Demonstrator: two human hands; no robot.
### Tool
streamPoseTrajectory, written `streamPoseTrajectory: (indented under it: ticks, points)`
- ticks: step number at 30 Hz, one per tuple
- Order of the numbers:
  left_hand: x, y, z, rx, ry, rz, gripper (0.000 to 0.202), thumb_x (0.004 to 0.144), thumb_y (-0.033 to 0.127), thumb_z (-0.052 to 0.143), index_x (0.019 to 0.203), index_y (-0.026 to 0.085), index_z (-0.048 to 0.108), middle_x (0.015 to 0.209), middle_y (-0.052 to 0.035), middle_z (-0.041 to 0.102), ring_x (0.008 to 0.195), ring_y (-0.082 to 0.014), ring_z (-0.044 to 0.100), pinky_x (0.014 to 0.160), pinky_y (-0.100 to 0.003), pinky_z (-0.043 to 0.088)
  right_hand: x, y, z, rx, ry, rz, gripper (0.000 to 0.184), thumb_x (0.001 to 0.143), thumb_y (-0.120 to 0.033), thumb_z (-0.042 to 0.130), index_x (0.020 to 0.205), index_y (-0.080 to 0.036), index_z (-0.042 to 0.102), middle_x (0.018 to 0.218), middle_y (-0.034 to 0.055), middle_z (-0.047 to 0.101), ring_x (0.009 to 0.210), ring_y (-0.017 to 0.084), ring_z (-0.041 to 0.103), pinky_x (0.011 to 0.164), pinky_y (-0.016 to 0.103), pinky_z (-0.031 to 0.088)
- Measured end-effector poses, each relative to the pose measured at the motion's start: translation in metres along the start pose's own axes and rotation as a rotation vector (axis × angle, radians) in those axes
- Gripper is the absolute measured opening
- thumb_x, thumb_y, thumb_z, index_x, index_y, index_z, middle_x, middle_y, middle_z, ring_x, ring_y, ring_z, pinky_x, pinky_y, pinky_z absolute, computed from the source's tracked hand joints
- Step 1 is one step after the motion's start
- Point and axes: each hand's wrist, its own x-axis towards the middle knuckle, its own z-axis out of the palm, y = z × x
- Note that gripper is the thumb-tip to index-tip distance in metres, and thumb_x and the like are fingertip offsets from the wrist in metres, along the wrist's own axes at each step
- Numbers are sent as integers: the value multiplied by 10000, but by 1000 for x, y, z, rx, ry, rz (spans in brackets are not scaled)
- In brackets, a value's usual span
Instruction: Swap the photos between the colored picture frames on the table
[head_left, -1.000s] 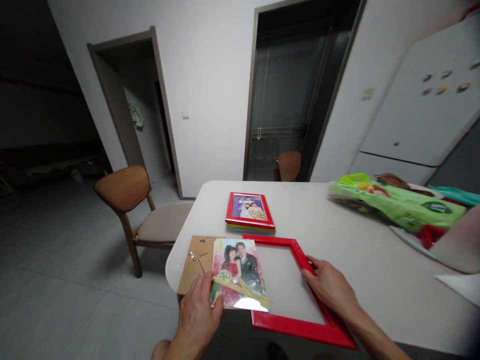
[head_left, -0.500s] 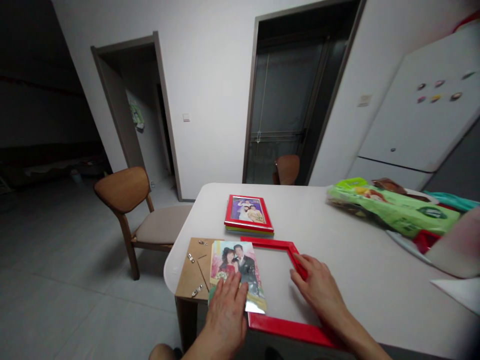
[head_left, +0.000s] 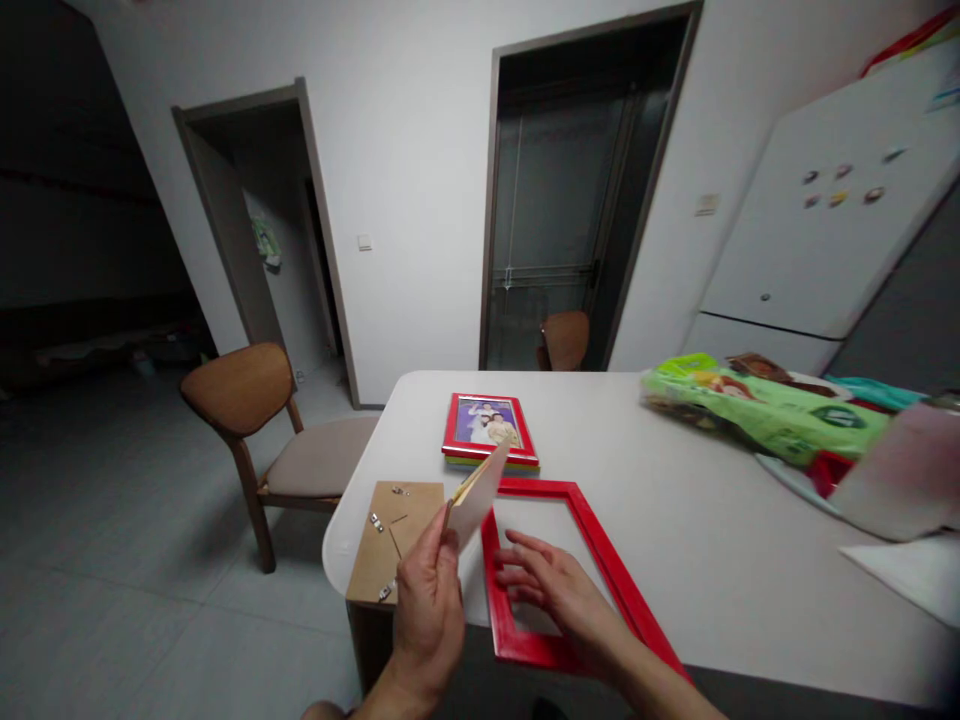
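Note:
My left hand (head_left: 431,600) grips a small stack of photos (head_left: 478,492) by its lower edge, tilted up so that the pale back faces right. Below and to the right, an empty red picture frame (head_left: 600,540) lies flat at the table's near edge. Over its opening hovers my right hand (head_left: 551,585), fingers apart and holding nothing. The brown backing board (head_left: 394,530) with metal clips lies left of the frame, partly behind my left hand. Farther back sits a red-framed picture (head_left: 487,425) on top of a yellow-green edged item.
On the white table (head_left: 585,430), a green plastic package (head_left: 772,405) and a pinkish translucent bag (head_left: 892,475) lie at the right, near white paper (head_left: 911,575). A wooden chair (head_left: 247,390) stands left of the table. A white fridge (head_left: 810,230) is at the back right.
My left hand has lifted the photos off the backing board and turned them up on edge. My right hand has let go of the red frame's right side and moved left over its opening.

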Motion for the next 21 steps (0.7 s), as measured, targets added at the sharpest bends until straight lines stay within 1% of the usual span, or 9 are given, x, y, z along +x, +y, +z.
streamPoseTrajectory:
  ticks: [2,5,8,10,12,14,15,18,21]
  points:
    - [-8,8,15,-261,-26,-116,342,796,305,423,1085,143,508,1024,-76,593,978,-218,515,835,-316,404,2,2,-3,211,42,2,360,683,-331,550,1001,-170,496,773,35,641,655,123,597,616,257,474]
    - [-18,13,37,-548,-71,-233,392,738,359,507,1062,141,523,973,-84,613,939,-229,537,829,-325,404,5,2,-19,387,141,-97,299,677,-250,560,969,-224,501,808,-4,644,718,118,597,672,257,484]
    - [-22,6,50,-696,-99,-302,456,692,359,550,1086,135,494,986,-102,606,956,-241,528,841,-339,394,9,-5,-43,354,233,-166,265,664,-188,543,925,-230,523,817,-14,648,723,130,601,642,247,497]
    - [-22,-3,53,-702,-133,-313,527,676,324,562,1141,117,427,1049,-125,572,990,-242,507,868,-338,374,12,-13,-61,248,258,-156,280,665,-171,516,942,-214,530,808,6,657,712,148,608,605,249,500]
    - [-20,-13,52,-628,-161,-338,634,654,289,570,1201,84,325,1140,-167,499,1038,-245,473,887,-335,360,15,-22,-76,124,260,-109,323,661,-149,494,980,-188,530,795,32,665,686,161,616,576,256,496]
    - [-17,-22,47,-465,-175,-370,696,632,244,566,1229,64,255,1222,-192,406,1103,-243,411,910,-324,339,18,-30,-88,17,242,-38,368,651,-129,482,1015,-164,522,771,47,672,655,168,620,561,264,491]
    - [-15,-25,44,-352,-192,-364,688,627,219,555,1229,69,256,1245,-185,380,1129,-234,382,927,-319,321,21,-32,-92,-26,229,-2,386,645,-123,479,1028,-153,517,755,51,674,639,169,621,556,266,488]
    - [-14,-29,36,41,-314,-231,595,619,148,520,1189,106,354,1243,-128,403,1153,-208,349,978,-321,255,30,-33,-96,-129,187,61,409,641,-129,466,1048,-128,513,716,59,676,609,167,620,549,263,480]
    - [-17,-31,33,311,-470,-83,588,609,127,509,1181,92,381,1271,-128,367,1174,-216,314,997,-336,232,42,-28,-92,-273,200,43,402,654,-154,422,1038,-104,531,689,67,673,580,163,615,525,252,470]
